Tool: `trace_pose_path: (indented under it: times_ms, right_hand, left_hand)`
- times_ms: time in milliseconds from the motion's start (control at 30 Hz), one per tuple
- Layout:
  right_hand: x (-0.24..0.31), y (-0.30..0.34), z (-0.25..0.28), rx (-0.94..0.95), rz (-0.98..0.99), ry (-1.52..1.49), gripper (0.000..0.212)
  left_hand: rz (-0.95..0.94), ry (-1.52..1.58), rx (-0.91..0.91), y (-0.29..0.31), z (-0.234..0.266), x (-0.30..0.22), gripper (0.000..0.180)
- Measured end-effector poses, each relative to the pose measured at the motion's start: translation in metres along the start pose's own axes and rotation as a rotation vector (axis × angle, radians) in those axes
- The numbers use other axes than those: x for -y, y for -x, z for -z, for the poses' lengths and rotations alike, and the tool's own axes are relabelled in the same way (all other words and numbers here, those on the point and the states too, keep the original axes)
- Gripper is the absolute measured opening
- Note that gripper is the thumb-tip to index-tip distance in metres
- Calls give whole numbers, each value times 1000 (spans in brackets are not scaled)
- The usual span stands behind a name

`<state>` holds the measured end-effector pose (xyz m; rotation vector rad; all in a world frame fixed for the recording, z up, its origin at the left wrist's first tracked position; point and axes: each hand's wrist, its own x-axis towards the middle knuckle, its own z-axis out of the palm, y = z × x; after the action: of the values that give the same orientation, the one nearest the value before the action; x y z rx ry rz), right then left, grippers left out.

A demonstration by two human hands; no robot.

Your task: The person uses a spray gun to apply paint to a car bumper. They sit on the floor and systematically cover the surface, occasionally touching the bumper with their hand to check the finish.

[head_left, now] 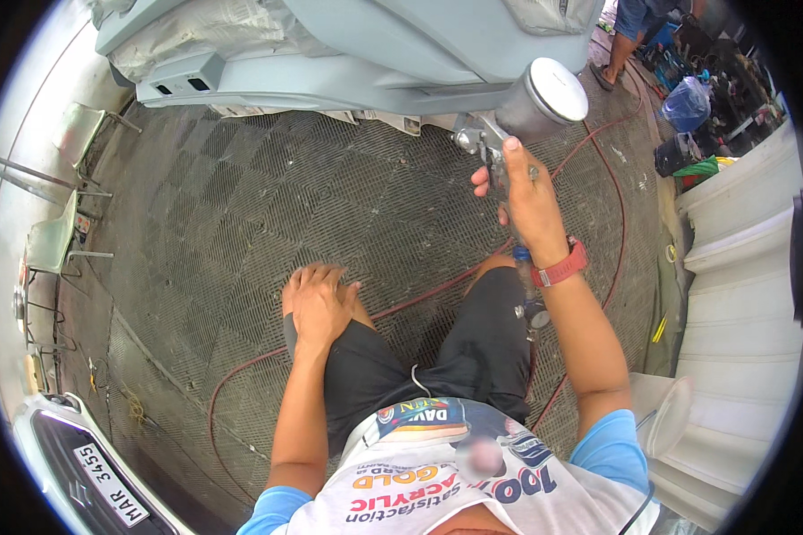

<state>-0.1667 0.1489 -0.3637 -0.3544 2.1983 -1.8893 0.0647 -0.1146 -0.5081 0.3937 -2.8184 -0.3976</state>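
My right hand [531, 192] is wrapped around the handle of a metal spray gun [484, 138], held up at the right with its nozzle end toward the left. On top of the gun sits a tilted grey cup with a white lid [558, 91]. Below my wrist hangs a fitting with a blue part and a round gauge [535, 314]. My left hand [319, 303] lies flat over my left knee, its fingers stretched out and holding nothing. Ahead of me is a large light grey vehicle body panel [366, 85], partly covered with masking paper and plastic [223, 36].
A red hose [419, 303] loops across the dark patterned floor mat [241, 205]. Pale green chairs [53, 236] line the left wall. A vehicle [89, 464] stands at lower left. Another person's leg [623, 53] shows at the far right, near cluttered supplies and a plastic bag [687, 105].
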Motion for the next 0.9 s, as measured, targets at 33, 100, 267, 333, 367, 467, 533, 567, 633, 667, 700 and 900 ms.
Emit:
trace_pose_path:
  times_ms: [33, 100, 267, 333, 367, 467, 533, 567, 633, 667, 700, 900]
  right_hand:
    - [4, 0, -8, 10, 9, 11, 65]
    - [12, 0, -26, 28, 28, 31, 66]
    - [28, 2, -56, 136, 57, -32, 72]
    - [36, 3, -62, 171, 50, -103, 73]
    - [36, 2, -62, 165, 52, -90, 73]
    - [31, -4, -54, 122, 48, -51, 72]
    - [27, -5, -42, 54, 29, -23, 71]
    - [24, -5, -34, 12, 19, -8, 71]
    - [21, 0, -22, -73, 0, 22, 70]
    - [20, 3, -16, -114, -9, 35, 70]
    - [16, 4, -10, -142, -16, 30, 70]
    - [32, 11, -19, -119, 5, 0, 71]
  left_hand:
    - [1, 15, 6, -1, -1, 1, 38]
    - [13, 27, 18, -3, -2, 3, 38]
    - [31, 44, 16, -7, -6, 6, 38]
    - [30, 44, 19, -8, -7, 11, 38]
    - [28, 45, 20, -8, -8, 13, 39]
    - [34, 62, 3, -7, -7, 16, 39]
    - [39, 59, 1, -7, -7, 18, 39]
    - [40, 59, 0, -8, -6, 18, 39]
    - [52, 61, 22, -10, -1, 19, 39]
    - [60, 62, 33, -11, 0, 20, 39]
    - [54, 66, 22, -11, -1, 22, 39]
    - [39, 70, 19, -13, -6, 26, 38]
